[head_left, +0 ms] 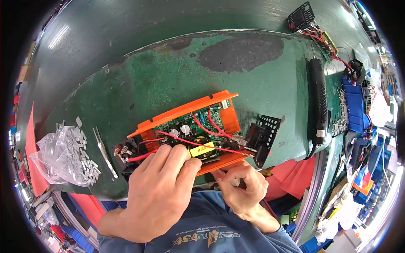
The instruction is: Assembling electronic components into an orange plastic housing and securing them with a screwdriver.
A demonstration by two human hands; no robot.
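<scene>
An orange housing (181, 113), shaped like an open channel, lies tilted in front of me with a green circuit board (215, 114) inside. The board carries capacitors, red wires (216, 123) and a yellow-wrapped transformer (201, 149). My left hand (162, 189) is closed over the housing's near side, its curled fingers pressed beside the transformer; its fingertips are hidden. At the housing's near right edge, my right hand (242, 185) is closed, with a fingertip touching the underside. What its curled fingers hold is hidden. A black perforated end panel (263, 139) hangs by wires at the right end.
Tweezers (104, 152) and a plastic bag of small grey pieces (71, 156) lie to the left. On the right are a long black tool (317, 97) and a blue bin (356, 105). Another wired board assembly (325, 42) sits at the far right.
</scene>
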